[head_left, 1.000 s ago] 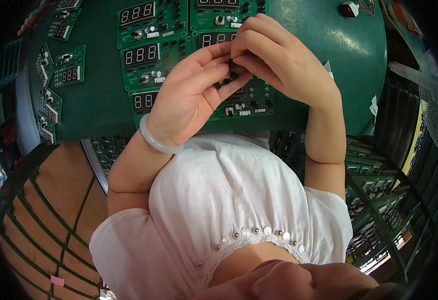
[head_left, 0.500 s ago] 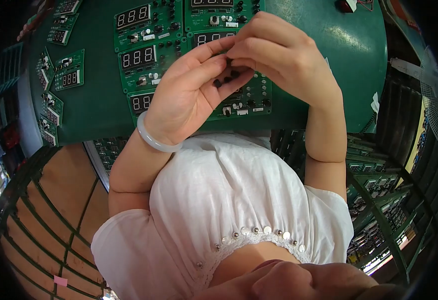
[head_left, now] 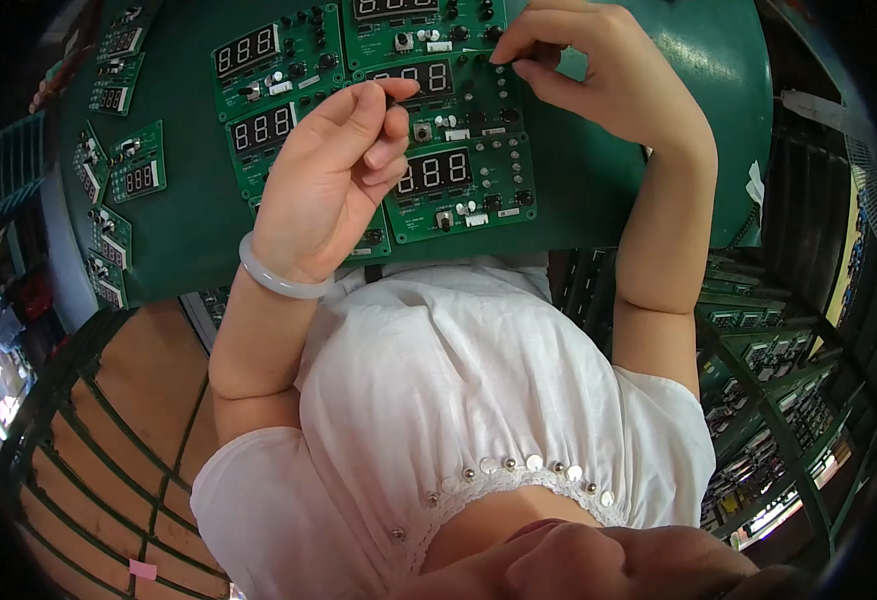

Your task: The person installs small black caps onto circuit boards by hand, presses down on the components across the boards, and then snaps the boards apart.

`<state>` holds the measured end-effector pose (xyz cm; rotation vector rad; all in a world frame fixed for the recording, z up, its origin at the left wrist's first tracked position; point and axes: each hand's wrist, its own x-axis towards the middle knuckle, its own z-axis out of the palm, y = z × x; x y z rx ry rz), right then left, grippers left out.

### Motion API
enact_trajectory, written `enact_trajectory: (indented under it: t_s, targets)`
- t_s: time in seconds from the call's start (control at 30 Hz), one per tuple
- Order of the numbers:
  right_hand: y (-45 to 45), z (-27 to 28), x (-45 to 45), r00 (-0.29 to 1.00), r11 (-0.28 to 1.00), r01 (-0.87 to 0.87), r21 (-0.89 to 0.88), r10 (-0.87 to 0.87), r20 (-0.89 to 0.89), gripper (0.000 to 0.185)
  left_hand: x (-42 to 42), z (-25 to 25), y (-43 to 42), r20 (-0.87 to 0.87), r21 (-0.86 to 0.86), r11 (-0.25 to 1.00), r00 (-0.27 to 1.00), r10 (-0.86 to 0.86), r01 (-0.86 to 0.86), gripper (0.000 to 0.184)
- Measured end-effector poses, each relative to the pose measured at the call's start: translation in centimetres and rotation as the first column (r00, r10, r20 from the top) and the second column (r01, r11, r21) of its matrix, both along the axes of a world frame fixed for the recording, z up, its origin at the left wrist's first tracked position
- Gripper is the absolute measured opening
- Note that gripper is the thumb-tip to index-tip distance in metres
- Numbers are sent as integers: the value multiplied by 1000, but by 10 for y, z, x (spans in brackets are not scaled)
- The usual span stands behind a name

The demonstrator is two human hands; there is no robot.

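Observation:
My left hand, with a white bangle at the wrist, is raised palm up over the green circuit boards. Its fingers are curled, and a small black part shows between thumb and index finger. My right hand pinches another small black part at the right side of a middle board with a three-digit display. Whether that part touches the board cannot be made out. Below it lies a similar board, with small pale posts on its right half.
More display boards lie at the upper left of the group. Smaller-looking boards line the left side of the green table. A white scrap is at the right edge. Racks of boards stand at the lower right.
My hands have moved apart: the right one up and over the board's right side, the left one leftward. The left fingers have curled, and the black parts seen in that palm are now hidden.

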<state>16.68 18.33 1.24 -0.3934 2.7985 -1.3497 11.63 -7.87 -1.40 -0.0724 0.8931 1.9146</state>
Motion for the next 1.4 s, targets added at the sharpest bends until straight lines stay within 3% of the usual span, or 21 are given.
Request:
enact_trajectory:
  t_s: [0.1,0.2,0.3,0.33,0.43,0.53,0.73,0.83,0.9,1.0,1.4]
  targets:
    - [-5,16,0,984,993,27,112,-46,170,17,-2,5,6,-117,-151,988,992,-38,20,23]
    - [-4,9,3,1000,996,9,90,-9,-8,16,-5,8,11,-292,-286,957,946,-139,52,23]
    - [-4,3,-1,979,994,83,67,-94,179,13,-7,11,18,-427,-409,912,879,-210,19,29]
    - [-4,2,0,987,993,65,95,-78,142,12,-8,12,20,-463,-448,894,857,-227,-5,32]
    - [-3,-2,-1,997,987,26,156,-37,70,11,-11,2,25,-659,-444,891,708,-254,-93,25]
    - [-1,-4,-1,999,989,10,148,-16,40,10,-16,5,28,-738,-612,774,467,-487,-161,14]
    - [-3,-7,0,999,994,-6,106,9,-36,11,-10,7,41,-796,-605,738,238,-557,-298,15]
    - [-2,-3,1,999,994,23,105,-19,-42,12,-12,-1,46,-855,-504,810,41,-517,-300,16]
    - [3,1,2,996,991,36,132,-25,-80,12,-12,-2,49,-862,-482,817,5,-507,-318,15]
    - [9,4,2,999,999,-39,13,39,15,13,-11,-6,52,-866,-470,823,-12,-500,-319,15]
    - [7,-5,2,995,995,-102,22,102,-21,14,-11,-5,54,-852,-452,832,-121,-510,-320,14]
